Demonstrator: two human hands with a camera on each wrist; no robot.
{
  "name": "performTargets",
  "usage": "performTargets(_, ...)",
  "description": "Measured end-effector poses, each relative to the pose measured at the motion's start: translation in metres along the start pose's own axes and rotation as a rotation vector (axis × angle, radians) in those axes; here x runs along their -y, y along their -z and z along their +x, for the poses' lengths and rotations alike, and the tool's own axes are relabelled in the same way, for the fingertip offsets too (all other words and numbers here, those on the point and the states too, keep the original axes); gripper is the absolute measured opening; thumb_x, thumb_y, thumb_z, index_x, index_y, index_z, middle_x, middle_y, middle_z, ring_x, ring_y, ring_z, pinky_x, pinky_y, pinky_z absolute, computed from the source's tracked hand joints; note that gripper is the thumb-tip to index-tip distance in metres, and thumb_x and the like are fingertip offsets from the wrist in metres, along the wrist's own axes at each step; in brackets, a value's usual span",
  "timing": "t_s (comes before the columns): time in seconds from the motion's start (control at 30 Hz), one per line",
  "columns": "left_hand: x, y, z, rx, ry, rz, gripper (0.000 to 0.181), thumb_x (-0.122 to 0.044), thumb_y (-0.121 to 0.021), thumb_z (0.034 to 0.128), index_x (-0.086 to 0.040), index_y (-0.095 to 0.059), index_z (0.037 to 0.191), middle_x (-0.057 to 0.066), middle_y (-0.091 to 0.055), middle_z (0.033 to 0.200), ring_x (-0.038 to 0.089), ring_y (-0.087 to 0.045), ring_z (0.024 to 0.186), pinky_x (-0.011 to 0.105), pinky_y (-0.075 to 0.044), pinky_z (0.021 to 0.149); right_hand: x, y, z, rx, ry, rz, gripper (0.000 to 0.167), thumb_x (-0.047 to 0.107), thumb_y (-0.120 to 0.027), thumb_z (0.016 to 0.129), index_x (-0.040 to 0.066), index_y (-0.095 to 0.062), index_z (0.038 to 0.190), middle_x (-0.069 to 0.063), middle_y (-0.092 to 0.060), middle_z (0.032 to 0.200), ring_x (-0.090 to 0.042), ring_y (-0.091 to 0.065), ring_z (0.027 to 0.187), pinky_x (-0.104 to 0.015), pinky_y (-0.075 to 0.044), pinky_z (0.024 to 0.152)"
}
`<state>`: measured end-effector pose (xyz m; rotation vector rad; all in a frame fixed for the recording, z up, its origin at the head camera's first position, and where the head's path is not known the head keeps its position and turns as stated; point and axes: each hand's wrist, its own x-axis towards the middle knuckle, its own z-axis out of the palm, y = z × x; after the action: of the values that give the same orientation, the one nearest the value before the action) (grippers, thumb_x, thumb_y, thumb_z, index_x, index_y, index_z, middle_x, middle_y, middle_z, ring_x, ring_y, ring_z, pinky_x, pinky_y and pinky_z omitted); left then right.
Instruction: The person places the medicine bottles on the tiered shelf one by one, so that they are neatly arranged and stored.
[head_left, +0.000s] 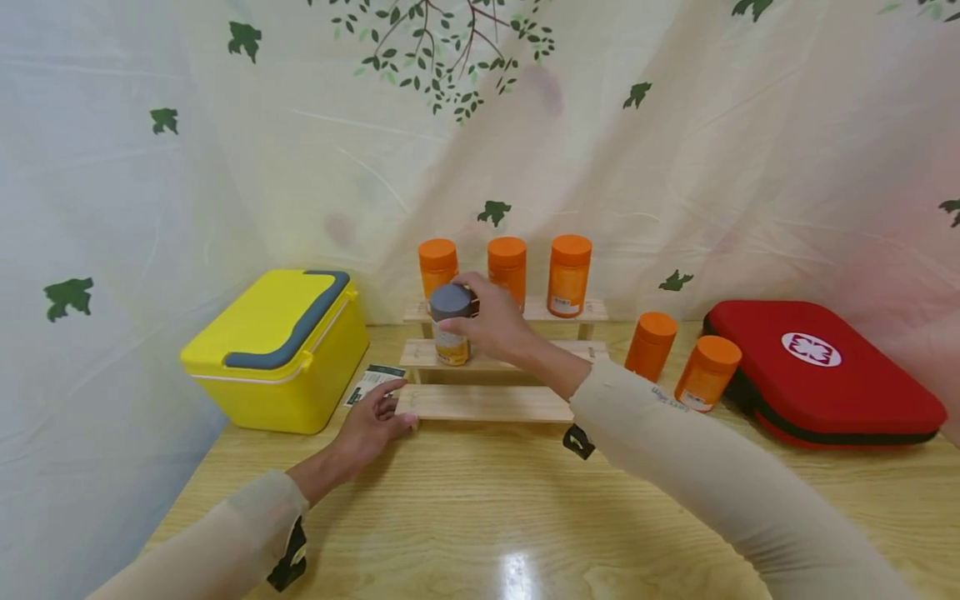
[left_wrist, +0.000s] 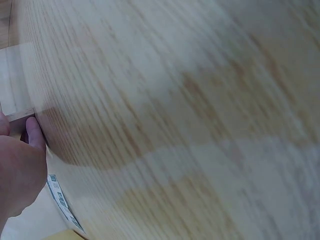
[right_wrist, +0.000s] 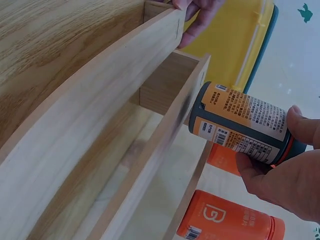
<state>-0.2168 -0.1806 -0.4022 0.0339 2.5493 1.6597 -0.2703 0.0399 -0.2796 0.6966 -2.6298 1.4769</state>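
The right hand (head_left: 495,321) pinches the grey lid of a jar (head_left: 452,333) at the left end of the middle step of a wooden rack (head_left: 491,403). In the right wrist view, the fingers and thumb of that hand (right_wrist: 285,160) hold the dark jar (right_wrist: 240,120) by its lid end, its base at the middle board (right_wrist: 155,150); whether it touches is unclear. The left hand (head_left: 367,429) grips the left end of the rack's lowest board, also visible in the left wrist view (left_wrist: 20,170). Three orange jars (head_left: 569,277) stand on the top step.
Two orange jars (head_left: 651,346) (head_left: 707,373) stand on the table right of the rack, beside a red case (head_left: 825,375). A yellow box (head_left: 277,350) with a grey handle is at the left. A printed card (head_left: 375,383) lies between box and rack.
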Motion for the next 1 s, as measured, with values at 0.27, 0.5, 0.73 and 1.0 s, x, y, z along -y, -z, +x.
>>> performTargets(0.27,0.001,0.0,0.0,0.003,0.015,0.017,0.059,-0.009,-0.062,0.093,-0.011,-0.038,0.146,0.017,-0.061,0.124,0.022,-0.056,0.099,0.036,-0.049,0.092,-0.001,-0.011,0.005,0.017,-0.009,0.029,0.053,0.014,-0.07,0.089,0.008,-0.045,0.135,-0.012,-0.054,0.13,-0.027,-0.054,0.115,-0.04,-0.047,0.097)
performTargets(0.5,0.002,0.0,0.002,0.002,0.026,0.033,0.059,-0.011,-0.063,0.0927,-0.014,-0.038,0.146,0.018,-0.056,0.131,0.025,-0.054,0.109,0.045,-0.044,0.1,-0.002,-0.015,0.01,0.014,-0.029,0.013,0.053,0.015,-0.069,0.09,0.008,-0.044,0.136,-0.011,-0.053,0.132,-0.025,-0.053,0.116,-0.041,-0.046,0.099)
performTargets(0.73,0.002,0.001,0.004,0.004,0.024,0.048,0.06,-0.012,-0.063,0.093,-0.014,-0.037,0.147,0.018,-0.056,0.132,0.026,-0.054,0.11,0.047,-0.043,0.101,0.0,-0.015,0.013,0.01,-0.042,-0.01,0.054,0.017,-0.069,0.09,0.007,-0.043,0.136,-0.011,-0.053,0.132,-0.025,-0.053,0.117,-0.041,-0.045,0.1)
performTargets(1.0,0.002,0.001,0.003,0.005,0.026,0.047,0.06,-0.011,-0.063,0.0927,-0.014,-0.037,0.147,0.019,-0.055,0.133,0.028,-0.054,0.114,0.047,-0.042,0.102,0.0,-0.017,0.013,-0.01,-0.041,-0.02,0.055,0.018,-0.071,0.088,0.006,-0.044,0.134,-0.011,-0.054,0.131,-0.026,-0.053,0.116,-0.041,-0.046,0.098)
